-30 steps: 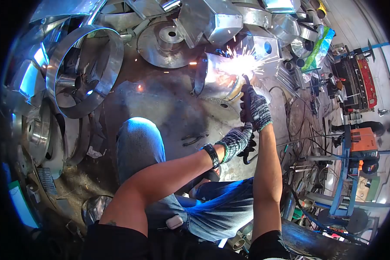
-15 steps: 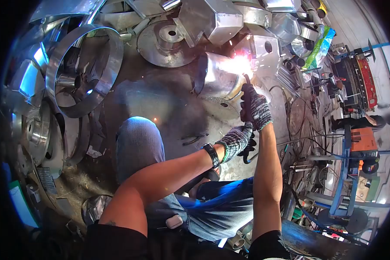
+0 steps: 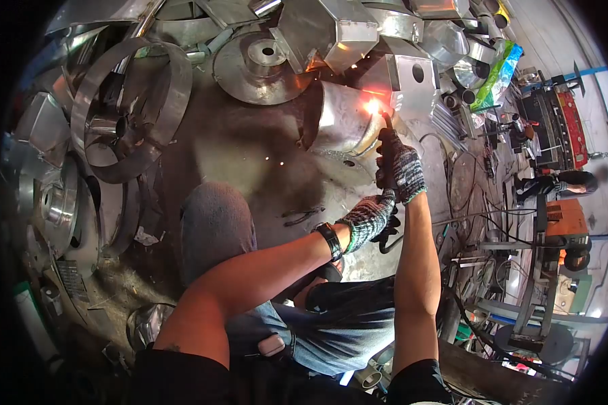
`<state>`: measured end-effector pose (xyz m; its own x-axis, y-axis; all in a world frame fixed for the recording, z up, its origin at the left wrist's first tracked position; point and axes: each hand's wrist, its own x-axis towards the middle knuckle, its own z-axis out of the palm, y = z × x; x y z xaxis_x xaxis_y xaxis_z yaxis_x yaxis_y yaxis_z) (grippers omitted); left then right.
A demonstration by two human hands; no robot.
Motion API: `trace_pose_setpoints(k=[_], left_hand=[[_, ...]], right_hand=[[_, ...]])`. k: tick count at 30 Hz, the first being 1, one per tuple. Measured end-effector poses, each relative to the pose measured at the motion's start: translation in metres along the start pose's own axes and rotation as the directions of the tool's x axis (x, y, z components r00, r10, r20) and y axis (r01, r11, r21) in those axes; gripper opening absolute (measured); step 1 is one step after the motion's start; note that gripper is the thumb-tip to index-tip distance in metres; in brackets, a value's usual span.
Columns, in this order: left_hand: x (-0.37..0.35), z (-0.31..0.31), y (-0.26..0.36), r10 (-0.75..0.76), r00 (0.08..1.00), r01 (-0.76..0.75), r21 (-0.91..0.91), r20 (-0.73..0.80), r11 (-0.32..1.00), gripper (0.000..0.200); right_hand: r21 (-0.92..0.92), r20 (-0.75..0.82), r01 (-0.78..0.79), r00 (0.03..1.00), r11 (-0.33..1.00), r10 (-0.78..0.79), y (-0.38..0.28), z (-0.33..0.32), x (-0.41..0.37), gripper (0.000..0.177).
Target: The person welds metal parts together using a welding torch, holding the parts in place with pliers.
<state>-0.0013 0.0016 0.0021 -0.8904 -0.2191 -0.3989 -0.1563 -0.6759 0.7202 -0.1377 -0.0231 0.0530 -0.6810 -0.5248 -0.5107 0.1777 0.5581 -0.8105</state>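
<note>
Right hand (image 3: 407, 174): I clench the torch (image 3: 387, 121)
Left hand (image 3: 366, 219): I grip it lower down
Torch: right of centre
Pipe (image 3: 341, 118): upper centre — red glow (image 3: 373, 106) at its right edge

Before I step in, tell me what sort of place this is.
Probably a metal workshop, likely for welding: a torch beside a bright glow, a metal tube at that glow, and a large metal ring.

The curled left hand (image 3: 366, 219) is close behind the curled right hand (image 3: 407, 174).
</note>
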Motion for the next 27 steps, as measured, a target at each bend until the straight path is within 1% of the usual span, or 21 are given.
trace_pose_setpoints(k=[1,2,3,4,5,6,9,11,12,14,15,17,20,21,22,25,27], left_hand=[[0.000,0.001,-0.002,-0.001,1.000,0.001,0.000,0.000,1.000,0.061],[0.001,0.002,-0.004,-0.010,1.000,0.010,-0.018,-0.002,1.000,0.061],[-0.001,0.002,-0.002,-0.018,1.000,0.018,-0.036,-0.006,0.999,0.060],[-0.006,0.000,0.006,-0.048,0.999,0.048,-0.011,-0.009,0.999,0.059],[-0.003,0.002,0.003,-0.056,0.998,0.056,-0.059,-0.004,0.997,0.058],[0.000,0.004,0.000,-0.064,0.998,0.064,-0.107,0.001,0.992,0.057],[0.004,0.003,-0.005,-0.092,0.996,0.093,-0.127,0.017,0.987,0.057],[0.004,0.002,-0.005,-0.096,0.995,0.099,-0.128,0.025,0.987,0.056],[0.003,0.002,-0.004,-0.087,0.996,0.090,-0.127,0.029,0.988,0.056],[0.001,0.002,-0.003,-0.079,0.996,0.082,-0.126,0.033,0.989,0.056],[-0.001,0.002,-0.002,-0.064,0.998,0.067,-0.110,0.028,0.992,0.056],[-0.004,0.003,0.002,-0.052,0.998,0.054,-0.093,0.024,0.994,0.056],[-0.010,0.005,0.009,-0.092,0.996,0.091,-0.098,-0.006,0.991,0.057],[-0.012,0.005,0.012,-0.090,0.996,0.089,-0.095,-0.011,0.992,0.057],[-0.013,0.005,0.013,-0.089,0.996,0.087,-0.091,-0.016,0.992,0.057],[-0.005,0.003,0.003,-0.071,0.997,0.072,-0.078,0.008,0.994,0.056],[-0.005,0.003,0.002,-0.065,0.998,0.066,-0.082,0.019,0.994,0.056]], right_hand=[[-0.060,0.033,0.028,0.999,0.998,-0.026,0.001,-0.001,0.000,0.044],[-0.060,0.034,0.027,0.999,0.998,-0.025,0.015,-0.006,0.016,0.044],[-0.120,0.093,0.349,0.936,0.929,-0.339,0.018,0.003,0.018,0.044],[-0.158,0.167,0.634,0.773,0.757,-0.612,0.019,0.007,0.019,0.044],[-0.049,0.025,0.058,0.998,0.997,-0.056,0.013,-0.006,0.014,0.042],[-0.089,0.006,-0.015,1.000,0.996,0.015,-0.004,0.002,-0.003,0.057],[-0.077,-0.001,-0.053,0.999,0.996,0.053,-0.003,0.002,0.001,0.058],[-0.116,0.000,0.004,1.000,0.993,-0.004,-0.003,0.004,-0.001,0.058],[-0.116,0.000,0.004,1.000,0.993,-0.004,-0.004,0.004,-0.001,0.058],[0.001,0.006,-0.065,0.998,0.998,0.065,-0.005,0.003,-0.001,0.058],[0.001,0.006,-0.065,0.998,0.998,0.065,-0.004,0.003,-0.001,0.058],[-0.144,0.030,0.073,0.997,0.987,-0.069,-0.002,0.002,0.001,0.060],[-0.137,0.038,0.106,0.994,0.985,-0.101,0.010,-0.003,0.017,0.061],[-0.123,0.023,0.066,0.998,0.990,-0.064,0.007,-0.003,0.013,0.061],[-0.124,0.023,0.067,0.998,0.990,-0.065,0.004,-0.002,0.010,0.061],[-0.110,-0.007,-0.031,1.000,0.993,0.030,-0.003,0.001,-0.003,0.059],[-0.090,-0.014,-0.043,0.999,0.995,0.041,-0.004,0.002,-0.003,0.058]])
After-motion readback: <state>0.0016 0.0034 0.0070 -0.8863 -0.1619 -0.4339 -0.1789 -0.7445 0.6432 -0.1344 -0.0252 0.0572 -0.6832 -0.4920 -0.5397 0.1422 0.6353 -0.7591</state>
